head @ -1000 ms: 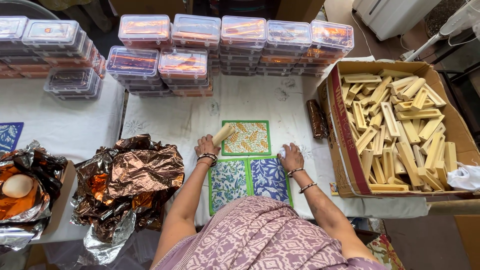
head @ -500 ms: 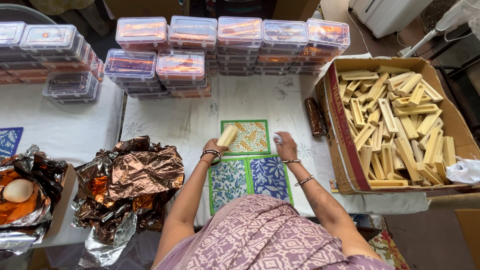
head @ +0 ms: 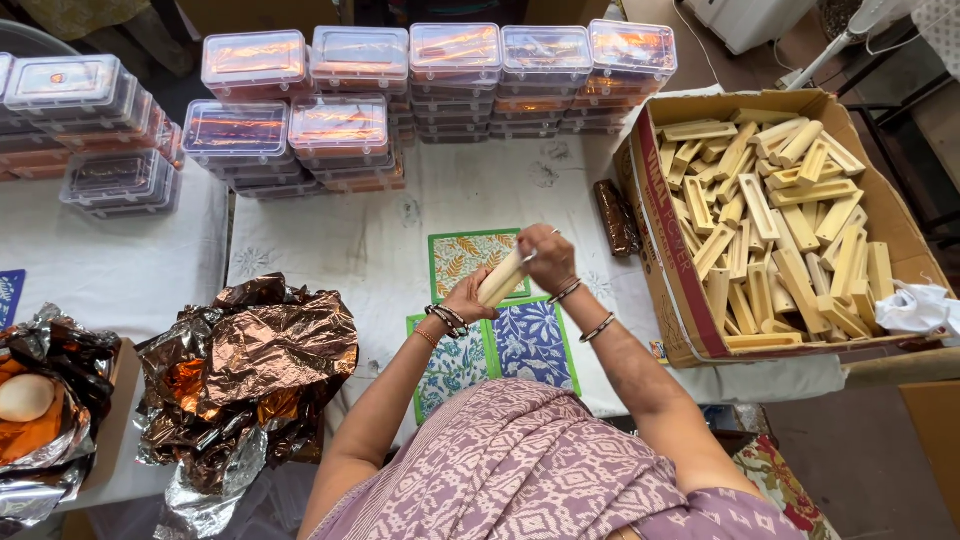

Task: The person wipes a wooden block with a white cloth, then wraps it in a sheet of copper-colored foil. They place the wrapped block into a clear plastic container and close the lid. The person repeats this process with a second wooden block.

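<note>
My left hand [head: 472, 296] grips a pale wooden block [head: 500, 279] and holds it tilted above the table. My right hand [head: 545, 257] meets the block's upper end, fingers closed around a small white piece. Both hands hover over three patterned cloth mats: an orange-leaf one [head: 465, 258] with a green border, a green floral one [head: 443, 368] and a blue floral one [head: 532, 343].
An open cardboard box [head: 662, 225] at the right is full of similar wooden blocks [head: 770, 230]. Stacks of clear plastic boxes [head: 340, 110] line the far side. Crumpled copper foil [head: 255, 365] lies at the left. A brown wrapped roll [head: 614, 216] rests beside the cardboard box.
Both hands lifted off the table and came together; the left hand raised the wooden block and the right hand moved to its upper end with the small white piece.
</note>
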